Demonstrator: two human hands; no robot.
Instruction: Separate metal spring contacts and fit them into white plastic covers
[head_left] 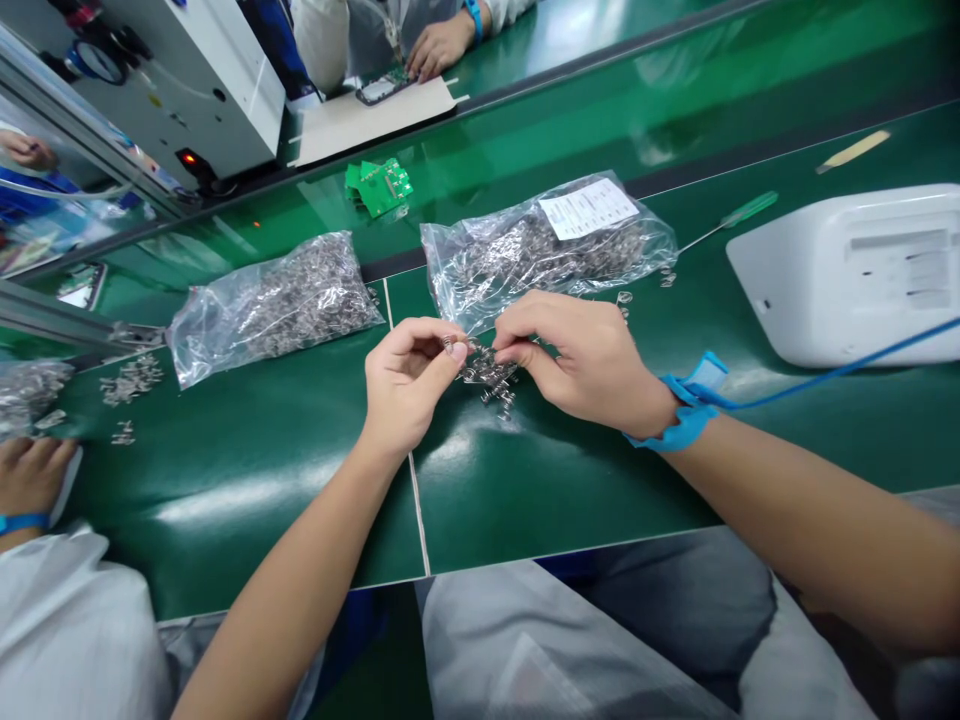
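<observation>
Left of centre, the clear plastic bag of silvery metal pieces [292, 300] lies near your left hand [409, 375]; a knock could spill it if unsealed, which you cannot confirm here. Your left thumb and forefinger pinch a small, silvery, bent-wire metal piece [450, 346]; a slack pinch could drop it. At centre, the loose silvery metal pile [491, 378] sits between your hands, liable to tangle. Your right hand [577, 350] narrows at its edge; whether it grips anything cannot be told. Further right, your blue wrist cord [825, 378], if tugged, could jerk that hand and scatter pieces.
</observation>
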